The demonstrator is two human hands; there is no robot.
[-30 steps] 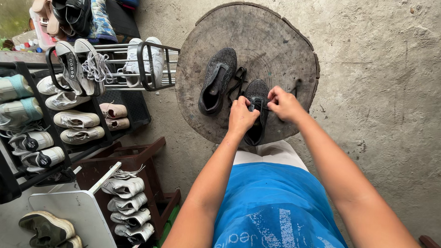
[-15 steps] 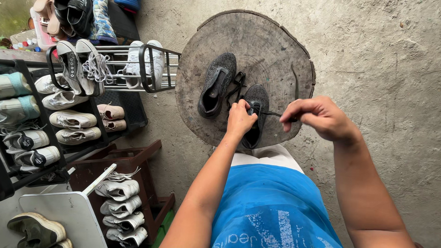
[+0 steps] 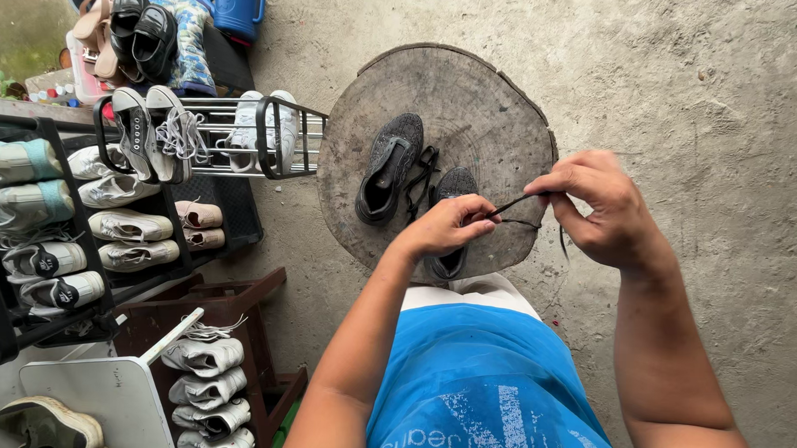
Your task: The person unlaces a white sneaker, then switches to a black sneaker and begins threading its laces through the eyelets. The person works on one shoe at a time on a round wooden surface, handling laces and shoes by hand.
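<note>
While the left hand (image 3: 447,226) pins the black shoe (image 3: 452,221) at the stump's (image 3: 456,102) six o'clock edge and the right hand (image 3: 598,209) pinches the taut black lace (image 3: 514,204) toward three o'clock, a hard tug could, seemingly, drag the shoe off.

Right hand (image 3: 598,209) drawn away rightward from the black shoe (image 3: 450,221), black lace (image 3: 514,203) now pulled taut, left hand (image 3: 447,226) pressed lower on shoe.
</note>
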